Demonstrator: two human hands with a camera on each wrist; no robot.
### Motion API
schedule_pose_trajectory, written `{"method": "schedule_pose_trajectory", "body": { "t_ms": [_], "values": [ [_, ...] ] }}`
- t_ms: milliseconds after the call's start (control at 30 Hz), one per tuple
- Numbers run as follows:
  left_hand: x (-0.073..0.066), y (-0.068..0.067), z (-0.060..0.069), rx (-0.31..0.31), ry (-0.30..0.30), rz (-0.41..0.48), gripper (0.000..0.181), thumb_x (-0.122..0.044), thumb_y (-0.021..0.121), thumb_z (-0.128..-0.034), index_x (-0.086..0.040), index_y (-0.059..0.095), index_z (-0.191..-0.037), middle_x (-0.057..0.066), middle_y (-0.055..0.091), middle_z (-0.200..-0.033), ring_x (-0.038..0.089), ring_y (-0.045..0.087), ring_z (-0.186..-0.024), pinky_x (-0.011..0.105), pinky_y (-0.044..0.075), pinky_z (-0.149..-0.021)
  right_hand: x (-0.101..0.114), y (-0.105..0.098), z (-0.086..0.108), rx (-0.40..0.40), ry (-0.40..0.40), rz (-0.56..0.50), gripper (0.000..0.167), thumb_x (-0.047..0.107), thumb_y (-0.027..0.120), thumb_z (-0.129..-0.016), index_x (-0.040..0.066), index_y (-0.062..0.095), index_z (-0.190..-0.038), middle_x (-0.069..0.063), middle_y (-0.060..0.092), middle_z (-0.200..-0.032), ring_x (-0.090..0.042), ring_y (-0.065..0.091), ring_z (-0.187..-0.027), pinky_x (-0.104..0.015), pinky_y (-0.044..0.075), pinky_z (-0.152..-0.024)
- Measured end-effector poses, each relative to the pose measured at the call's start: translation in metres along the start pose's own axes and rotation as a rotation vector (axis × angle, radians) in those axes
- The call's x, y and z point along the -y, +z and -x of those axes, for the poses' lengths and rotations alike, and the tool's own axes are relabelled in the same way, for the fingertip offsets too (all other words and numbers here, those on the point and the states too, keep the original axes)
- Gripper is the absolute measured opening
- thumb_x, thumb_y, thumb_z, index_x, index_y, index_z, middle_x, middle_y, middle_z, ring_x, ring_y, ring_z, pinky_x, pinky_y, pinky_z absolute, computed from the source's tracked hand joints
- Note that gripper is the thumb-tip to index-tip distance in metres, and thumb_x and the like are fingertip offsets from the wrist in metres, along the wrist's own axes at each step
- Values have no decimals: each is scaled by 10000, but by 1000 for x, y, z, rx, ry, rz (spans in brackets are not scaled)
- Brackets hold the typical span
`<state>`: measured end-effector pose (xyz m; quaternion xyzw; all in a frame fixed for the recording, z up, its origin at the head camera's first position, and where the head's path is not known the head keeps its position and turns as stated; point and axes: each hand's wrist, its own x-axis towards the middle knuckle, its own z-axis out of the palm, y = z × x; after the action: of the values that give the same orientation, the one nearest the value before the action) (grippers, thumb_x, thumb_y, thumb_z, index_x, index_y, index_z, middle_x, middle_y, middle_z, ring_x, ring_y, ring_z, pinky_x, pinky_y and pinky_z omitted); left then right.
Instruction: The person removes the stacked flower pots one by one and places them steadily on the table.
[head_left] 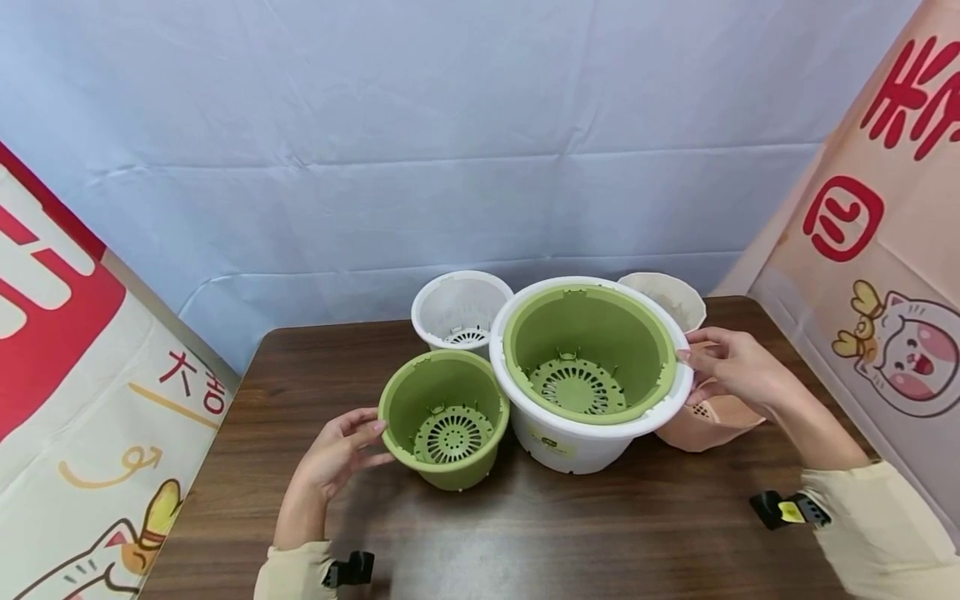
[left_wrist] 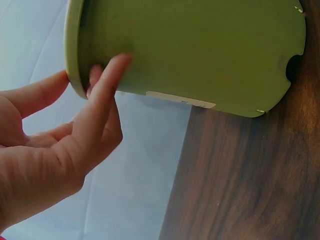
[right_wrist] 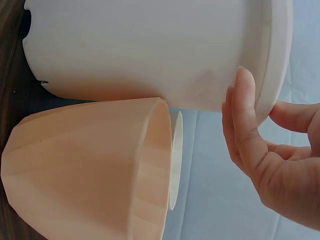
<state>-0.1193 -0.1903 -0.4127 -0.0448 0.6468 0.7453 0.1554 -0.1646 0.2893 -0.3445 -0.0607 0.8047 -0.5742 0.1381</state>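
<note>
I've got the green pot [head_left: 450, 429] pinched by its rim in the left hand [head_left: 341, 454], thumb on the lip, fingers tucked underneath; it's upright, just to the right of those fingers. Same pinch in the right hand [head_left: 731, 367], this time on the white pot [head_left: 596, 450], which sits left of its fingers with an inner pot [head_left: 585, 358] nested in it (also green, because of course it is).

For rim holds like these I'd go light and even and watch that each lip stays level, since a one-sided grip could tip a pot. The right thumb looks to be on white plastic only, so I wouldn't trust it to secure the inner pot. Mind the peach pot [head_left: 708, 433] right below the right fingers, too. The cream pot [head_left: 667, 293] is beyond them.

Writing: the label [head_left: 553, 445] between the two hands, on the white pot, is too small to read. The sticker [left_wrist: 180, 99] below the left fingertips is near edge-on, so no luck. Outward of the left fingers, the left banner [head_left: 75, 417] shows 大 and probably 吉. Past the right fingers, the right banner [head_left: 915, 225] has red characters, one cut off. No brand I can name.
</note>
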Motion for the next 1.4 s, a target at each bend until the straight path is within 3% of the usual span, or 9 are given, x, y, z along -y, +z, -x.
{"method": "schedule_pose_trajectory", "body": {
  "t_ms": [333, 767, 1000, 1167, 1400],
  "values": [
    [-4, -9, 4, -72, 27, 11, 332, 6, 493, -922, 160, 393, -1199, 70, 544, -978, 166, 594, -897, 420, 500, -827, 1, 0, 0, 4, -2, 8, 398, 45, 420, -965, -220, 273, -1223, -118, 591, -815, -193, 624, -654, -406, 553, -608],
    [-14, -14, 11, -142, 33, 22, 301, -45, 518, -926, 106, 446, -1176, 34, 569, -954, 168, 589, -875, 317, 510, -805, 0, 0, 0, 1, -3, -2, 392, 44, 421, -963, -222, 281, -1213, -110, 588, -795, -192, 621, -638, -404, 553, -598],
    [-22, -12, 12, -150, 37, 34, 294, -66, 529, -926, 79, 467, -1174, 30, 584, -948, 162, 600, -875, 305, 512, -805, -1, 0, 0, 2, -4, 0, 398, 54, 425, -964, -221, 282, -1215, -109, 586, -797, -191, 620, -635, -419, 550, -605],
    [-29, -8, 15, -137, 74, 49, 217, -61, 540, -918, 36, 513, -1111, 34, 589, -943, 162, 599, -878, 294, 513, -794, -1, 0, 0, -2, -5, -3, 391, 46, 423, -964, -221, 283, -1214, -107, 591, -791, -190, 621, -632, -416, 551, -601],
    [-37, -3, 16, -49, 146, 85, 123, -47, 515, -929, -42, 563, -1042, 42, 591, -953, 154, 602, -872, 294, 513, -806, -1, 0, 0, 0, -2, 1, 404, 52, 422, -966, -219, 272, -1224, -110, 593, -802, -191, 623, -642, -408, 552, -603]
  ]
}}
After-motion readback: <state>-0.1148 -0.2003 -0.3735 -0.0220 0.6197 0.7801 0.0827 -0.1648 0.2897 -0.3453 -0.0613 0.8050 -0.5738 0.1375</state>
